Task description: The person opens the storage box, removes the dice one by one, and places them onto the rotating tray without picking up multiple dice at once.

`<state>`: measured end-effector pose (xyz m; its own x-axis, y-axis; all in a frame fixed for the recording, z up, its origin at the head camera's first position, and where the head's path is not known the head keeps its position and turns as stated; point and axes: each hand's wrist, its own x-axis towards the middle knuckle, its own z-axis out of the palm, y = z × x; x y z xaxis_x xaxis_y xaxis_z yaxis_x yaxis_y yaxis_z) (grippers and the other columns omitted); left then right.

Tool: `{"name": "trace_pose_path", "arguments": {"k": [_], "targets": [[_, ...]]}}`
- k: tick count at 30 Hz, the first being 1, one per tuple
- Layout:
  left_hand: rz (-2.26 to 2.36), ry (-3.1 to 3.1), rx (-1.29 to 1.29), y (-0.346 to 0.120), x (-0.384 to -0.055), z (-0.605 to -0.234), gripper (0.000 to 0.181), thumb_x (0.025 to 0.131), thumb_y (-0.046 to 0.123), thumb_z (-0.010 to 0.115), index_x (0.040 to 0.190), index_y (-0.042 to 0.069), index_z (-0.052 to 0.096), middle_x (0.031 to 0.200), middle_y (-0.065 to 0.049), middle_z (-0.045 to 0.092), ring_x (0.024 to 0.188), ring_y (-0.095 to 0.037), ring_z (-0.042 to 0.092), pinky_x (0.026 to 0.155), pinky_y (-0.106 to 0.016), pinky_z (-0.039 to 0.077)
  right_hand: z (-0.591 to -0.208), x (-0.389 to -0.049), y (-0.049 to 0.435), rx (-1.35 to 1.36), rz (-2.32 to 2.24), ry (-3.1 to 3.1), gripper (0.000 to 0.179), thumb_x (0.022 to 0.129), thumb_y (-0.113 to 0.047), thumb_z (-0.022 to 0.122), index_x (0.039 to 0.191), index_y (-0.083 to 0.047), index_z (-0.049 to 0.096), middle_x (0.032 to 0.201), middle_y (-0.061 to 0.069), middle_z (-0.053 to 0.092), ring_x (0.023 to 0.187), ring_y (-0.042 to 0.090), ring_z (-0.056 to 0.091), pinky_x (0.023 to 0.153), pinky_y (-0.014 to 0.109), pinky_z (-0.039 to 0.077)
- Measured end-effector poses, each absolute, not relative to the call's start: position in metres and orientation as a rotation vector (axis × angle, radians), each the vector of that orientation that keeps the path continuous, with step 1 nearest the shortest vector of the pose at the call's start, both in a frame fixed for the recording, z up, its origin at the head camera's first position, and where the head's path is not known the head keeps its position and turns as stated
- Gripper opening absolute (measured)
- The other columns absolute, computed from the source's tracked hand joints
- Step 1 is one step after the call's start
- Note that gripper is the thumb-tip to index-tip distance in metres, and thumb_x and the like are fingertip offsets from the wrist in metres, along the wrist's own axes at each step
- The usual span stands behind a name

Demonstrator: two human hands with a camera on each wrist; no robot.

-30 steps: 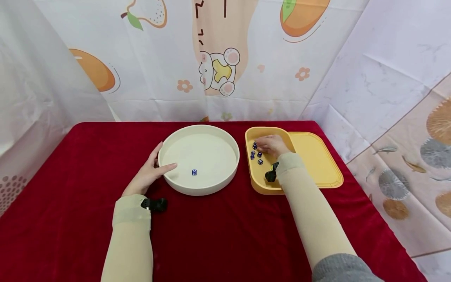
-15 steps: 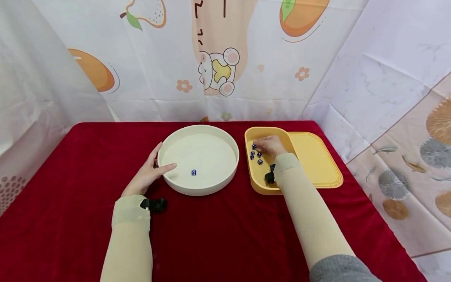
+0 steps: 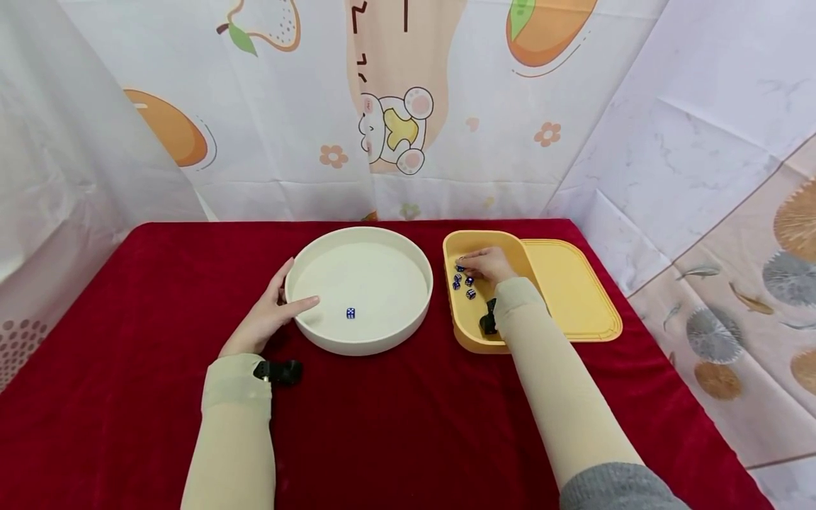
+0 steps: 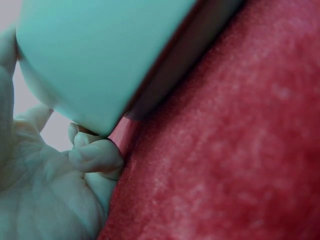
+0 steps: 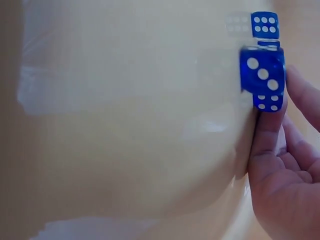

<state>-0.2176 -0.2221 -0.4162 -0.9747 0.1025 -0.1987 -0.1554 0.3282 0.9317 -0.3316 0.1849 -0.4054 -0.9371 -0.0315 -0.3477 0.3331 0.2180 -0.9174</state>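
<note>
The head view looks forward and down over the red velvet-covered bench [image 3: 382, 425] from farthest off. Low and tilted, the left wrist view faces the outer wall of the round cream tray [image 3: 358, 347] at close range; the right wrist view peers closely into the rounded yellow box [image 3: 478, 346]. The head view shares the tray with the left, the box with the right

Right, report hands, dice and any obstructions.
Left hand grips white tray. Right hand pinches blue die inside yellow box. Nothing visibly in the way.
</note>
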Motion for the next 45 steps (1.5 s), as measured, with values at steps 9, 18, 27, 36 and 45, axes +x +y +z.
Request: {"name": "trace_pose_path", "arguments": {"k": [9,18,27,36,45], "targets": [[1.735,2.316,-0.045,-0.214,-0.206,-0.393,0.103,0.091,0.034,0.072,0.161,0.027,-0.003,0.108,-0.009,0.036,0.094,-0.017,0.038,0.074,-0.025,0.039,-0.406,-0.332,0.184,0.270,-1.712,2.233,0.041,0.092,-0.006,0.069,0.126,0.014,0.059,0.064,-0.008,0.065,0.058,0.003,0.059,0.061,0.016,0.051],[1.727,2.332,-0.051,-0.224,-0.220,-0.417,0.101,0.091,0.035,0.071,0.160,0.033,-0.004,0.106,-0.006,0.036,0.090,-0.015,0.039,0.071,-0.025,0.038,-0.409,-0.332,0.183,0.231,-1.623,2.332,0.035,0.091,-0.009,0.070,0.118,0.012,0.065,0.066,-0.007,0.065,0.061,0.004,0.059,0.063,0.016,0.051],[1.740,2.346,-0.040,-0.225,-0.220,-0.421,0.100,0.091,0.037,0.072,0.159,0.039,-0.002,0.106,-0.006,0.038,0.088,-0.014,0.042,0.070,-0.024,0.039,-0.405,-0.330,0.182,0.209,-1.541,2.386,0.035,0.092,-0.013,0.069,0.116,0.011,0.066,0.065,-0.007,0.064,0.062,0.003,0.060,0.065,0.017,0.050],[1.738,2.346,-0.045,-0.224,-0.220,-0.420,0.101,0.091,0.038,0.071,0.159,0.037,-0.003,0.108,-0.006,0.036,0.088,-0.014,0.042,0.069,-0.024,0.039,-0.405,-0.330,0.181,0.195,-1.521,2.418,0.030,0.091,-0.014,0.071,0.109,0.009,0.070,0.065,-0.006,0.065,0.063,0.005,0.060,0.064,0.018,0.051],[1.716,2.358,-0.044,-0.225,-0.221,-0.422,0.101,0.091,0.039,0.071,0.159,0.038,-0.003,0.112,-0.006,0.038,0.096,-0.015,0.041,0.075,-0.024,0.039,-0.406,-0.329,0.183,0.167,-1.499,2.447,0.031,0.091,-0.016,0.070,0.109,0.009,0.070,0.066,-0.006,0.066,0.064,0.004,0.061,0.066,0.018,0.051]]}}
